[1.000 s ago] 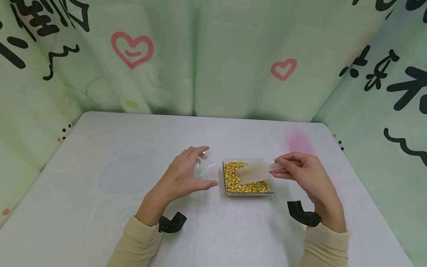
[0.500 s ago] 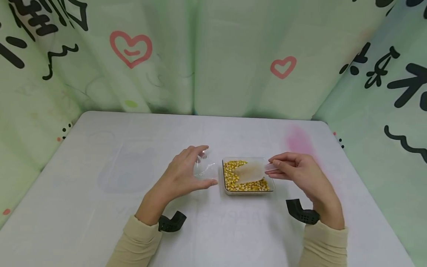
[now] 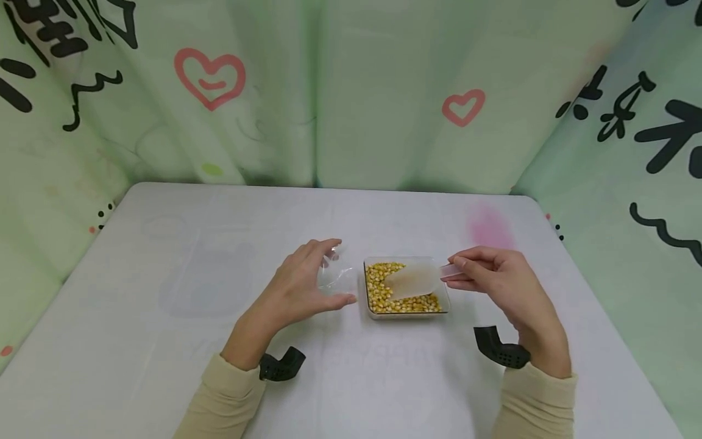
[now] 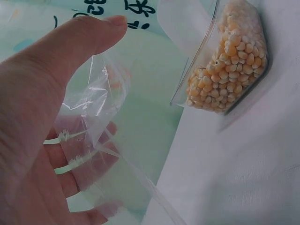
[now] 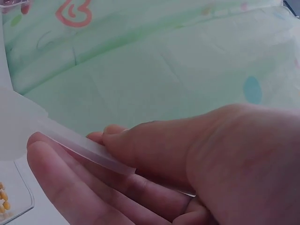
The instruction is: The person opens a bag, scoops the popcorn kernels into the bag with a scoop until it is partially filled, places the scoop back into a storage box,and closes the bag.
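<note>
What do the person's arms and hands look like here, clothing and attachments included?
The left hand and right hand are gloveless. The left sleeve and right sleeve are plain beige, wrinkled. A black bent piece with small holes sits at each wrist.

Clear rectangular tub (image 3: 408, 316) sits on the white table (image 3: 356, 378), yellow corn kernels (image 3: 378, 291) in it, translucent plastic scoop (image 3: 414, 281) over those, clear plastic bag (image 3: 336, 278) just left of the tub (green printed curtain (image 3: 373, 73) behind everything, btw).
</note>
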`<state>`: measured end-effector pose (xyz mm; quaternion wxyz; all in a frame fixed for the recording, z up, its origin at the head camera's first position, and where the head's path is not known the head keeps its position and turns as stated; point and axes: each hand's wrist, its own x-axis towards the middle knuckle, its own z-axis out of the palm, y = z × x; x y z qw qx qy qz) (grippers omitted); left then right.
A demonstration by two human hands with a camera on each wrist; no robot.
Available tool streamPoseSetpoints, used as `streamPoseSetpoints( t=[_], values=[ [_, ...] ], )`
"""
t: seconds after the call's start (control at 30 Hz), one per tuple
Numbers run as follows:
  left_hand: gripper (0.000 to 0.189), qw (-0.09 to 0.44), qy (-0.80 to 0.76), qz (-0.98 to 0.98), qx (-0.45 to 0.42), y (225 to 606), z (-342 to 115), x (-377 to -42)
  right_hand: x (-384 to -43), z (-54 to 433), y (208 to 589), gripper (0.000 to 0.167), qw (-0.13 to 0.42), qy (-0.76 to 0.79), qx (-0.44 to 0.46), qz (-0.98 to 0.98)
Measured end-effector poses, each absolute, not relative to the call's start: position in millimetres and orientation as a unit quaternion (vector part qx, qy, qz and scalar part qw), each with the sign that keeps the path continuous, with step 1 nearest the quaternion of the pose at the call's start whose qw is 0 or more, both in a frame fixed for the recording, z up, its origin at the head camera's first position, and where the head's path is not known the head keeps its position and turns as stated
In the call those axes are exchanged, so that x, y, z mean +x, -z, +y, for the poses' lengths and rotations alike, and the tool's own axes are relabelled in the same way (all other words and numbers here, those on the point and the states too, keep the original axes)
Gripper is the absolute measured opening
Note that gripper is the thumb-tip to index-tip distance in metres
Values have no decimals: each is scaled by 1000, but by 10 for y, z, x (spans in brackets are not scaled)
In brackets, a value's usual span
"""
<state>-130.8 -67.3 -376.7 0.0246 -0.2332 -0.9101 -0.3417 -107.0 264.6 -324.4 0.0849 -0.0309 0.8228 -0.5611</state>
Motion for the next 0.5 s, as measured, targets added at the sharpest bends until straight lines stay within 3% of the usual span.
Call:
streamPoseSetpoints(
  t=[0.27, 0.5],
  values=[
    [91, 15, 349, -908, -230, 3757, -669, -1294, -1074, 2610, 3250, 36, 115, 538, -27, 835],
    [90, 19, 349, -908, -230, 3752, -661, -1292, -1026, 2630, 3177, 40, 71, 547, -3, 834]
  ],
)
